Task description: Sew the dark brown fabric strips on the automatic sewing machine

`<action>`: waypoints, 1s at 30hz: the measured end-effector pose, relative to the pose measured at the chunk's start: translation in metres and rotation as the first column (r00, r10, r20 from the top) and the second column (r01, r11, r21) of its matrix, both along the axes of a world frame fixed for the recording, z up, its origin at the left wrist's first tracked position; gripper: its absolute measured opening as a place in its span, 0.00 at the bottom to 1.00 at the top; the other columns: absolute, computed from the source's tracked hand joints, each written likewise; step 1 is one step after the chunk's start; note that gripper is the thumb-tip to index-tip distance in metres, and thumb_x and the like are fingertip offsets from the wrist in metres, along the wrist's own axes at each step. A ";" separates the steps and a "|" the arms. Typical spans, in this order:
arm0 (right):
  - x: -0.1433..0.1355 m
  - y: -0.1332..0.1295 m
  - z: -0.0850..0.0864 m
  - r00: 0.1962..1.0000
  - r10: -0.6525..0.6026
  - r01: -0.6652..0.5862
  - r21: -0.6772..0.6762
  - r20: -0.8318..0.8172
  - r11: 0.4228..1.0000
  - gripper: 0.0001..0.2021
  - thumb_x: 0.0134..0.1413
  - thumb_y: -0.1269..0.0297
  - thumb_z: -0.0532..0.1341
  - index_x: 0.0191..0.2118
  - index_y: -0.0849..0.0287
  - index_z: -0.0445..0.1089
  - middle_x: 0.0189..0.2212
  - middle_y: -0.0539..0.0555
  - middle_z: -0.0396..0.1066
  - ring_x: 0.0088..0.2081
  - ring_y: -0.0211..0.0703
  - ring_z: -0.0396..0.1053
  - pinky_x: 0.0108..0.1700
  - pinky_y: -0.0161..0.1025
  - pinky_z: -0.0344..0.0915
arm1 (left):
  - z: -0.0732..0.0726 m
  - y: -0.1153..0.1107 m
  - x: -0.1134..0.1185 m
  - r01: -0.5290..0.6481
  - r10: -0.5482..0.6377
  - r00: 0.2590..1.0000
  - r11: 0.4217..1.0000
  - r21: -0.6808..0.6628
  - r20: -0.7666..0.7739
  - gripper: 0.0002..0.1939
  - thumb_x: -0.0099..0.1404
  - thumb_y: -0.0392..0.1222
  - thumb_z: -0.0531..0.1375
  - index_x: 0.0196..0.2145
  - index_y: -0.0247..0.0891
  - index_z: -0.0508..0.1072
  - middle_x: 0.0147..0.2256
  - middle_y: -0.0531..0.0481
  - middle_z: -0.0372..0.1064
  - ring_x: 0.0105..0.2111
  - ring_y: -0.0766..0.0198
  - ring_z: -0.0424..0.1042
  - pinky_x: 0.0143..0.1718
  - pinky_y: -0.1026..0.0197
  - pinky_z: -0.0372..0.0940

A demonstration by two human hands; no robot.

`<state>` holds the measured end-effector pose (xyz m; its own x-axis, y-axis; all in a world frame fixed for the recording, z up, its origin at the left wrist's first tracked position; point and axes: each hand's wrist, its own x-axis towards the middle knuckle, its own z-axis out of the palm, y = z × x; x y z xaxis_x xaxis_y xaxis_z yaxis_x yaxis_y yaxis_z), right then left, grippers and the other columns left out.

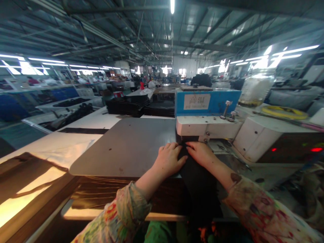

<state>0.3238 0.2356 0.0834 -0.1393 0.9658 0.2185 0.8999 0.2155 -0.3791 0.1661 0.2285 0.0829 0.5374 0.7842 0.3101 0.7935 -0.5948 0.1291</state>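
Observation:
A strip of black fabric (196, 179) runs from under the head of a white and blue machine (209, 126) down over the table's front edge. My left hand (170, 157) rests at the strip's left side, partly on the grey metal plate (126, 145), its fingers bent and thumb on the fabric. On the strip's right side, my right hand (199, 152) has its fingertips pressed together at the fabric just in front of the machine head. Both hands hold the strip between them. The machine head hides the strip's far end.
Stacked dark fabric pieces (129, 104) lie beyond the plate, and brown layered pieces (93, 192) sit below it. A control box with red lights (283, 141), a yellow ring (285, 112) and a glass jar (257, 87) stand at the right.

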 end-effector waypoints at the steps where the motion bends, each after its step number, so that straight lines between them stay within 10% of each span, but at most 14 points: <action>1: 0.000 0.000 0.000 1.000 -0.001 0.001 0.002 0.003 1.000 0.15 0.53 0.68 0.51 0.45 0.61 0.68 0.42 0.57 0.71 0.44 0.45 0.67 0.45 0.37 0.61 | 0.000 0.000 0.000 -0.002 0.002 1.000 1.000 0.000 -0.001 0.21 0.61 0.54 0.48 0.47 0.42 0.63 0.47 0.48 0.62 0.46 0.55 0.59 0.43 0.53 0.57; 30: -0.004 0.003 -0.002 0.994 -0.063 0.058 0.056 0.089 0.997 0.12 0.52 0.67 0.51 0.40 0.59 0.69 0.37 0.54 0.73 0.39 0.41 0.69 0.38 0.34 0.61 | -0.002 0.000 -0.001 0.058 -0.057 0.998 0.998 0.026 -0.037 0.20 0.62 0.54 0.46 0.48 0.46 0.64 0.46 0.50 0.61 0.45 0.57 0.59 0.42 0.54 0.57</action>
<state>0.3199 0.2390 0.0814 -0.1023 0.9605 0.2587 0.9420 0.1771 -0.2850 0.1652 0.2289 0.0813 0.5923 0.7435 0.3103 0.7618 -0.6422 0.0847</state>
